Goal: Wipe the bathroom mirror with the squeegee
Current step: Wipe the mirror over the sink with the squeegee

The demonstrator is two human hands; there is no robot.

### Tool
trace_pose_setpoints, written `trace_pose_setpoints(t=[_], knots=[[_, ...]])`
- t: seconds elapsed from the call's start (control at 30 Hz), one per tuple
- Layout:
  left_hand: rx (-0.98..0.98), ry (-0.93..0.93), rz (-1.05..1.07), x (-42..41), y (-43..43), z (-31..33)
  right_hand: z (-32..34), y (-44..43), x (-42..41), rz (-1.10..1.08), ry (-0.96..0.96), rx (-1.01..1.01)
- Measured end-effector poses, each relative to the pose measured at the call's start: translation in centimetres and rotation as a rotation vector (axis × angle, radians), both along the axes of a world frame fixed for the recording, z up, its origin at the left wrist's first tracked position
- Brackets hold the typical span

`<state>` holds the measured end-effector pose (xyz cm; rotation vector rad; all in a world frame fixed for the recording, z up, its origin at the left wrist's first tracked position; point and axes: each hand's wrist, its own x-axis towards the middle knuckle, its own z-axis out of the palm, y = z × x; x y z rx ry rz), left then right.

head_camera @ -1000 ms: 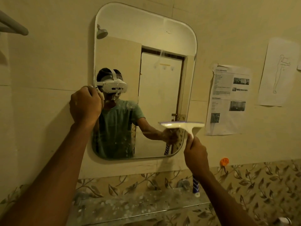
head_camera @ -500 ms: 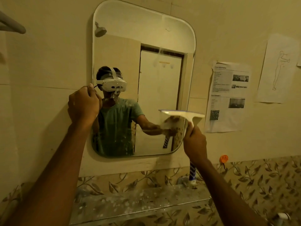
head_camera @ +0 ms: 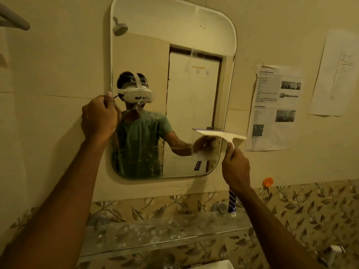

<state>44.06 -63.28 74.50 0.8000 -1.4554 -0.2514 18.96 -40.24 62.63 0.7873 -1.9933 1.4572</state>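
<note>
Mirror point(head_camera: 194, 32) left edge gripped by left hand point(head_camera: 98, 118) fingers; right hand point(head_camera: 236, 167) fingers hold squeegee point(head_camera: 221, 135) at right edge.

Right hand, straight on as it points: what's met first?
Probably the mirror, near its right edge: the right hand aims the squeegee up and wallward there. Blade contact unclear.

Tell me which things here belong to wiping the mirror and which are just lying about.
Part of the job: rounded rectangular wall mirror; white plastic squeegee; right hand gripping its handle; left hand holding the mirror's left edge.

Just lying about: printed paper sheet on the wall; line-drawing sheet; blue-and-white striped tube; orange wall hook; speckled shelf.
</note>
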Motion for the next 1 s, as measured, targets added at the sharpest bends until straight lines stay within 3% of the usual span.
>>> trace_pose_setpoints(t=[0.27, 0.87, 1.0], knots=[[0.012, 0.037, -0.003, -0.4, 0.1, -0.1, -6.1, 0.1, 0.4, -0.045, -0.049, 0.073], [0.075, 0.076, -0.019, -0.6, 0.2, -0.3, -9.8, 1.6, 2.0, -0.062, -0.048, 0.179], [0.095, 0.088, -0.009, -0.7, 0.4, -0.2, -11.2, 2.5, 1.8, -0.048, -0.006, 0.304]])
